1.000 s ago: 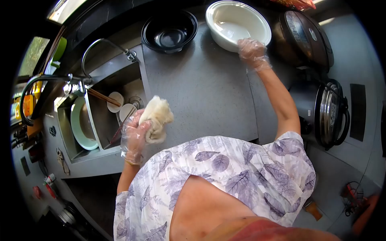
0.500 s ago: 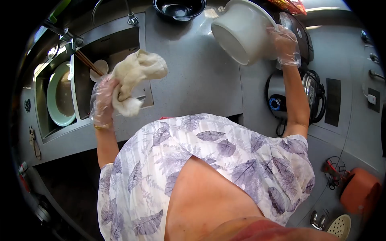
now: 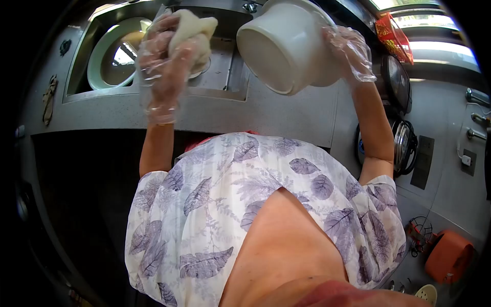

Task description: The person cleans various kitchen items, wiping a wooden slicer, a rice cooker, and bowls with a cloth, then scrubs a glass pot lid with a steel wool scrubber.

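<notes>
My left hand (image 3: 166, 64), in a clear plastic glove, grips a bunched cream cloth (image 3: 197, 33) over the sink's edge. Also gloved, my right hand (image 3: 350, 51) holds the rim of a large white bowl (image 3: 271, 51) at its right side. The bowl is tilted, with its underside turned toward me, and hangs above the counter at the sink's right end. Cloth and bowl are apart.
A pale green basin (image 3: 99, 64) with liquid sits in the left sink bowl. The steel counter (image 3: 286, 115) runs along the front. At the right are dark cookers (image 3: 396, 84), a red basket (image 3: 394, 38) and an orange container (image 3: 449, 257).
My right hand has lifted the white bowl off the counter and tipped it, moving it left toward the sink. My left hand has raised the cloth. The view has turned left.
</notes>
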A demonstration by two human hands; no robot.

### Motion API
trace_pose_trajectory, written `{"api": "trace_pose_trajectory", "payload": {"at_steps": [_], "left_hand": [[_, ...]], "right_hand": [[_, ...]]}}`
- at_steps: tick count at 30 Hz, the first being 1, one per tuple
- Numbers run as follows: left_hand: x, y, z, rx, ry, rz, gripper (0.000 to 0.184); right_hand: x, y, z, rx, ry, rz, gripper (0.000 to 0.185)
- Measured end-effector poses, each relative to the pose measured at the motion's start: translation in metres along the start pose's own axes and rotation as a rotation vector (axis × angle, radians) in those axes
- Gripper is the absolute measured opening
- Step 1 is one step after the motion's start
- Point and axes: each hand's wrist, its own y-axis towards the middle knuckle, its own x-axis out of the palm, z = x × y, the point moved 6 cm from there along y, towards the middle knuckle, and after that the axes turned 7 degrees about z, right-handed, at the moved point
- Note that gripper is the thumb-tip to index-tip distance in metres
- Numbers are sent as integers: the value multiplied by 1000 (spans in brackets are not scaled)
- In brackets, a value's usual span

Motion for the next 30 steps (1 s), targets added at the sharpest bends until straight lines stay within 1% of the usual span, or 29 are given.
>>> {"api": "trace_pose_trajectory", "payload": {"at_steps": [1,2,3,4,6,9,10,12,14,17,18,21,22,23,24,27,30], "left_hand": [[8,1,14,176,150,-34,23],[19,1,28,351,303,-69,23],[49,-1,42,505,340,-86,25],[64,-10,47,463,431,-188,24],[100,-48,50,579,551,-415,23],[125,-86,28,737,855,-401,31],[135,-86,23,745,841,-409,31],[135,-80,23,756,806,-408,34],[130,-68,24,687,796,-447,36],[128,-37,38,639,756,-466,36],[124,-31,41,627,733,-466,35],[115,-5,14,441,497,-392,38],[112,14,13,290,551,-565,47],[104,19,0,559,513,-415,44],[102,30,-8,591,476,-440,43],[100,54,-20,488,291,-634,41],[97,58,-33,375,81,-733,38]], "right_hand": [[12,-9,-15,163,89,108,52],[28,-9,-30,184,215,29,51],[35,1,-30,215,345,-51,49],[44,3,-35,201,385,-82,46],[67,8,-39,175,462,-148,40],[84,3,-41,321,778,-186,30],[79,3,-39,359,822,-191,27],[72,2,-47,226,793,-154,28],[70,2,-49,108,785,-138,31],[50,-2,-52,70,702,-63,35],[47,-2,-53,-61,612,1,38],[34,-10,-55,34,461,-8,33],[33,-13,-53,-50,545,11,29],[34,-16,-45,-138,630,33,26],[29,-21,-36,-226,719,53,22],[25,-23,-20,-214,943,52,17],[-3,-25,-25,-38,340,81,17]]}}
